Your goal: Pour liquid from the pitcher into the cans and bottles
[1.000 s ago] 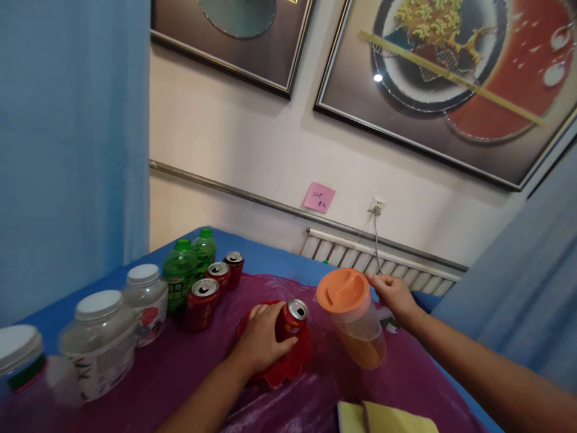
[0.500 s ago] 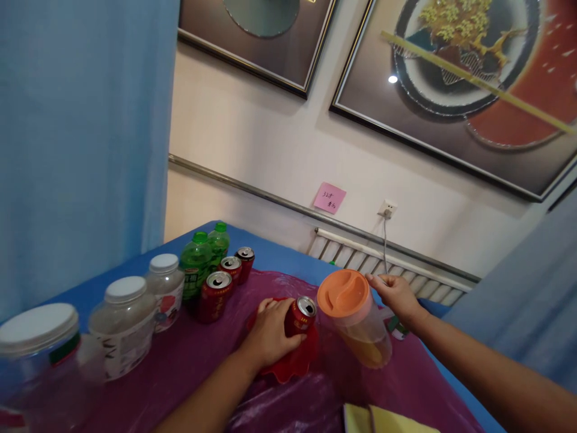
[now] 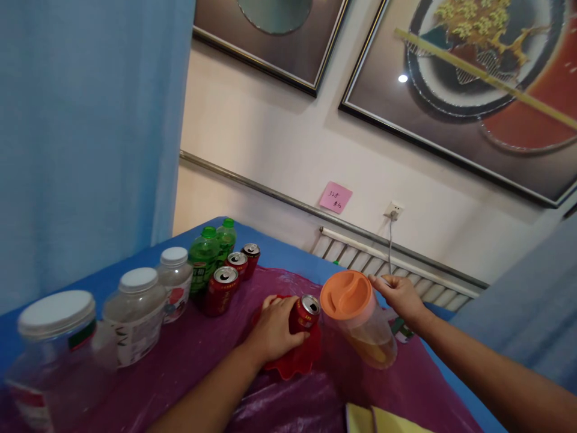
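My left hand is wrapped round a red drink can, thumb at its near side and part of the can hidden by the fingers. Under it lies a red dish with a wavy rim. My right hand grips the handle of a clear plastic pitcher, its thumb by the orange lid. The pitcher leans left, so its lid is close beside the can. Yellowish liquid shows low inside the pitcher. No stream of liquid can be made out.
Left of the dish stand several red cans, green bottles and clear jars with white lids. A folded yellow cloth lies at the near edge. Purple plastic sheeting covers the blue table. A radiator is behind.
The view has shifted slightly, so most things sit a little further right. Both hands keep their holds on the can and the pitcher.
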Motion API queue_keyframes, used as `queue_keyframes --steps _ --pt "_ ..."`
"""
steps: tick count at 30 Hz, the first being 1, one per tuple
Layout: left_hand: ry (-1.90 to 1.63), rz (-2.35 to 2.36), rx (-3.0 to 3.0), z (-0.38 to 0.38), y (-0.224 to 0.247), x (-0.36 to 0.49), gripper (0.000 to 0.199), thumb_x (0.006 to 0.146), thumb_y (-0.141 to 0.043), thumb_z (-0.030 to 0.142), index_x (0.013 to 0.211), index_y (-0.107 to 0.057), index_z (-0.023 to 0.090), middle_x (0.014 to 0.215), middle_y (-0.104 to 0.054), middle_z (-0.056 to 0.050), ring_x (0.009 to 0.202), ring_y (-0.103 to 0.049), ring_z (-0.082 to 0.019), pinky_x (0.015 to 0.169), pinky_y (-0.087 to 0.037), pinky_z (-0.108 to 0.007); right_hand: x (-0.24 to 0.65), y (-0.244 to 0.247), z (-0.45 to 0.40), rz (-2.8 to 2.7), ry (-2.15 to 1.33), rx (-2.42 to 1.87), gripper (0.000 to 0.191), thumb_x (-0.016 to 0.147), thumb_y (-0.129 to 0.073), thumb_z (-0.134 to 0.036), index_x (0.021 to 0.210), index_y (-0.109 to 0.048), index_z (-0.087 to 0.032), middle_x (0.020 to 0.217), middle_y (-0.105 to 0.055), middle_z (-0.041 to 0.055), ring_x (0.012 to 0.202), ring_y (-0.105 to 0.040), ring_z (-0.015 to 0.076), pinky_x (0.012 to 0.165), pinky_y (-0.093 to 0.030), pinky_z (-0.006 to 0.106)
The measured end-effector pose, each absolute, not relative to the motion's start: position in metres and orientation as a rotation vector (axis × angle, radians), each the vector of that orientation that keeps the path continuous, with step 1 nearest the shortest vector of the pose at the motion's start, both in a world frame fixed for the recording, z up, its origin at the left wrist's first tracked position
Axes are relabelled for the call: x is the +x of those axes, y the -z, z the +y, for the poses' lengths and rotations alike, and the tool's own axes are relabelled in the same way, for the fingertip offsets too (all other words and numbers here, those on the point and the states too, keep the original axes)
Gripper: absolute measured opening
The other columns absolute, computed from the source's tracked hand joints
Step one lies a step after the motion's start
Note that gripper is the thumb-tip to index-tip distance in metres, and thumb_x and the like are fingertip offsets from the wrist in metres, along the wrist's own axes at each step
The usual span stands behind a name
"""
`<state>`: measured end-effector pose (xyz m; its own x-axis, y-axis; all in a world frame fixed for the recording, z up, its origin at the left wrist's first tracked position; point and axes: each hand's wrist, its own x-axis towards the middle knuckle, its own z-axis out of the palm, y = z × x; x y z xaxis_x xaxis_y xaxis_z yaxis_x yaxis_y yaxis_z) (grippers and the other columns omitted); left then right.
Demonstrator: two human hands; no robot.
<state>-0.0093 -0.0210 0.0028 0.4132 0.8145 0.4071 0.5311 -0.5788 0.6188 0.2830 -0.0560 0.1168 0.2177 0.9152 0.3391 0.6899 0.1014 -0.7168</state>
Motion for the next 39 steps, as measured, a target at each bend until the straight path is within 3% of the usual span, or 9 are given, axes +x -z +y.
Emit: queue_keyframes --steps 39 --pt "-0.942 1.11 2.268 -0.022 0.0006 -0.009 0.059 0.063 -0.083 0.037 0.117 -0.061 0.024 0.124 -0.071 -0.009 0.117 -0.063 -0.035 0.113 -0.028 -0.055 0.2775 -0.1193 -0.0588 -1.601 -0.239 -1.654 0.061 0.076 -0.062 -0.067 0.051 -0.023 -0.026 0.049 -0.021 -0.0063 0.047 -0.019 0.0094 0.042 -0.019 0.026"
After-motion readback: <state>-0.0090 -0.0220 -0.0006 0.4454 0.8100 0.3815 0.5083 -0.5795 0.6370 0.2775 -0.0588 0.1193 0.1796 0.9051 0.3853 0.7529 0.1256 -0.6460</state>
